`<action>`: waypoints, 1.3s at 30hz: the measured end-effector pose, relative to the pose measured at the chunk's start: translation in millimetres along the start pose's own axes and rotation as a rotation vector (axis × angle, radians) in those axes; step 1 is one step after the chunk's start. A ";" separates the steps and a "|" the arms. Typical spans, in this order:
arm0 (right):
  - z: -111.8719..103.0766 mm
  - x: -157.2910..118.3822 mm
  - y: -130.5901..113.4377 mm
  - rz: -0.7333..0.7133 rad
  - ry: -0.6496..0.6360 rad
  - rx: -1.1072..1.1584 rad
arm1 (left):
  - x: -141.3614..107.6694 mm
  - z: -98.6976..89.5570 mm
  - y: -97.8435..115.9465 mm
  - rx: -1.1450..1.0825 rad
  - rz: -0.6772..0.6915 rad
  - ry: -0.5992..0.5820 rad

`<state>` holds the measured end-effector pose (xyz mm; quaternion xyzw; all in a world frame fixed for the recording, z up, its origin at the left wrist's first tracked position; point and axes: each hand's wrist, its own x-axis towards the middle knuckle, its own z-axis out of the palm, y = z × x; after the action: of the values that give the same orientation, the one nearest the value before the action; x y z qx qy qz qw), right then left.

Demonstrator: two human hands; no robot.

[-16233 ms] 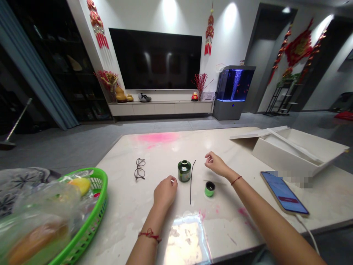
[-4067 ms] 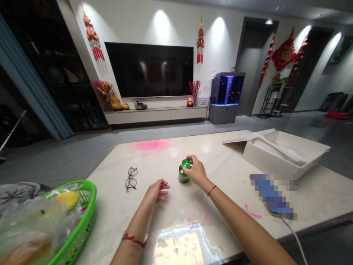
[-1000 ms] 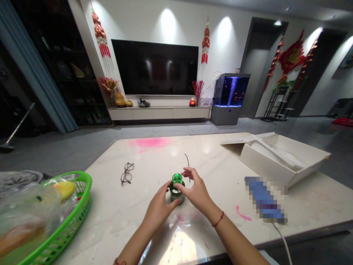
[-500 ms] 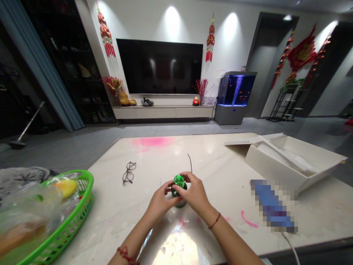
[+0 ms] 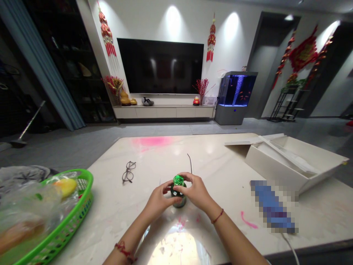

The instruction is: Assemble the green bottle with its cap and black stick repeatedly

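Note:
A small green container, with a shiny, patterned green top and a dark collar, stands upright on the pale table. My left hand curls around its left side near the collar. From the right, my right hand grips the top part, thumb in front and fingers behind. Both sets of fingers partly cover the container, and its exact kind is unclear. Just behind it a thin black curved strip lies on the table.
Eyeglasses lie at the left of the table. A green basket with bagged items fills the left front. To the right are an open white box and a blurred blue object with a white cable.
Both hands keep their hold on the green container. My right wrist has shifted slightly to the right; the view has moved only a little.

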<state>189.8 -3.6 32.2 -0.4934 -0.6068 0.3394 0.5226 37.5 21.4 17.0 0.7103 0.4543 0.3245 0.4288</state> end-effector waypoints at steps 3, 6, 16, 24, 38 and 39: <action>0.3 -0.3 1.6 -0.004 -0.003 -0.011 | -0.2 0.6 1.3 0.011 -0.010 0.004; 1.4 -1.4 3.3 -0.010 -0.001 -0.023 | -1.1 1.1 3.1 0.034 -0.016 0.007; 7.9 -7.8 -4.6 0.038 0.033 -0.067 | -2.8 5.5 -3.4 0.017 -0.029 0.069; 20.6 -3.7 8.1 0.028 0.121 -0.140 | -1.3 5.0 -2.6 0.011 -0.012 0.045; 21.5 -7.2 -0.7 -0.074 0.242 -0.268 | 1.7 4.2 -8.6 -0.010 -0.001 0.044; 21.1 -7.6 -3.0 -0.084 0.284 -0.310 | 1.3 4.0 -7.5 0.002 -0.008 0.042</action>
<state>168.4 -9.5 27.9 -0.5851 -0.5921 0.1469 0.5343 38.6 22.9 8.6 0.7021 0.4662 0.3371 0.4196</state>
